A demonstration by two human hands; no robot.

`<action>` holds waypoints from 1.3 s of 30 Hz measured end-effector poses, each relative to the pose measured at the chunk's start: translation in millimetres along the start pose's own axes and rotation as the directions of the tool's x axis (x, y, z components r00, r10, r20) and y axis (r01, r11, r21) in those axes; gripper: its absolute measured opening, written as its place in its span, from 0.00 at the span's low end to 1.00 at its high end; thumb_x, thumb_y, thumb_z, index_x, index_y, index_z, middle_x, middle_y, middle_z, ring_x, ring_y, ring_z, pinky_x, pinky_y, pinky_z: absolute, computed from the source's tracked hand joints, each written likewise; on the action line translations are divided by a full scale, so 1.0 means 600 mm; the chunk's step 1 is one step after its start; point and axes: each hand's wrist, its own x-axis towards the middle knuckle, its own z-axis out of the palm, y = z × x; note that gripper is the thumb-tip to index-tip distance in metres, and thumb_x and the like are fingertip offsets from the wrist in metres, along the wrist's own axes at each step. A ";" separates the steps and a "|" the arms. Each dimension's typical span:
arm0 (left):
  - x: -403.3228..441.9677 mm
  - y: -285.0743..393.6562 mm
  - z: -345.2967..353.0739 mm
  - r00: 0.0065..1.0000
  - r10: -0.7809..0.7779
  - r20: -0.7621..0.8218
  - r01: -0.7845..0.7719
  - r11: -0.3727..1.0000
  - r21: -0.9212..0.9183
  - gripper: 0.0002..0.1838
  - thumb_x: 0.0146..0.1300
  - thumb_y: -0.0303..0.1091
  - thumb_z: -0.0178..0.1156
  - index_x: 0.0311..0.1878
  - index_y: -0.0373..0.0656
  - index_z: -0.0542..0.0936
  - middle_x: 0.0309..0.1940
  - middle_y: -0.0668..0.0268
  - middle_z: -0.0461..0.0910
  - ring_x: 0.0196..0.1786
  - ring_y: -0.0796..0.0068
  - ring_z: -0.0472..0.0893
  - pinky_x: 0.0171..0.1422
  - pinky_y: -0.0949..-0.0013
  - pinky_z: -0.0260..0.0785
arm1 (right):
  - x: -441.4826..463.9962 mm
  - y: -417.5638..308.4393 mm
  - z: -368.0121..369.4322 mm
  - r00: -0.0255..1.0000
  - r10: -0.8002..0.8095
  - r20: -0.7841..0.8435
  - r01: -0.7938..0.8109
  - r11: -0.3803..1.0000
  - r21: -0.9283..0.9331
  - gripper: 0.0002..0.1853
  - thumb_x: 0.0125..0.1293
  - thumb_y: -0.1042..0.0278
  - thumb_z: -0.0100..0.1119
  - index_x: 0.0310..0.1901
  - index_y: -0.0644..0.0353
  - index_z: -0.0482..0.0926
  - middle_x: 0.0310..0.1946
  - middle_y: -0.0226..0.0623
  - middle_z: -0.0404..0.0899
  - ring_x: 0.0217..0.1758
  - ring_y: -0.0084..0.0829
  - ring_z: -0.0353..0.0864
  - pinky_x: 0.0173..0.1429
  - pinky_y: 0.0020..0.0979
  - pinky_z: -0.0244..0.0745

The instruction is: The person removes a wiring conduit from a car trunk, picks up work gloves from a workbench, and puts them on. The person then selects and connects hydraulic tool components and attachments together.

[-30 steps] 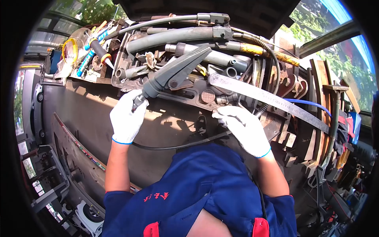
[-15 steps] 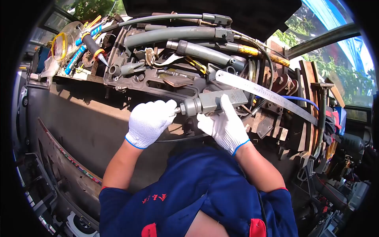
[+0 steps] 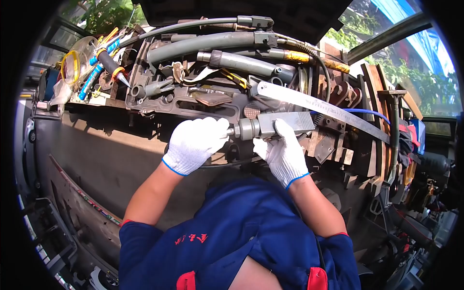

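A grey metal tool (image 3: pixel 285 124) with a ribbed, blocky end points to the right, held level between both hands in front of the bench. My left hand (image 3: pixel 197 143), in a white glove with a blue cuff, closes its fingers on the thin threaded fitting at the tool's left end. In a matching glove, my right hand (image 3: pixel 282 157) holds the block from below, thumb against its near face. The steel ruler (image 3: pixel 309 102) lies just behind the tool. Left of the ruler is a round checkered pad (image 3: pixel 251 111).
Behind lie a grey cylinder (image 3: pixel 241 63), a thick curved grey tube (image 3: pixel 208 46) and a hose with yellow parts (image 3: pixel 297 56). A black-handled nozzle tool (image 3: pixel 111 65) and a yellow-rimmed clear item (image 3: pixel 71 67) sit at left. An upright metal bar (image 3: pixel 395 135) stands at right.
The grey tool has swung from pointing up and right to lying level, and moved right. My right hand, earlier empty, has taken hold of its block. My left hand has moved right.
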 end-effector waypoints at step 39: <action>-0.117 -0.047 -0.016 0.738 -0.651 0.180 0.639 0.587 -0.497 0.12 0.68 0.36 0.76 0.39 0.36 0.86 0.26 0.62 0.82 0.27 0.74 0.77 0.37 0.65 0.73 | 0.013 -0.135 0.091 0.786 -0.176 0.592 0.535 -0.285 -0.795 0.16 0.78 0.58 0.65 0.53 0.62 0.90 0.49 0.46 0.92 0.55 0.47 0.91 0.63 0.42 0.83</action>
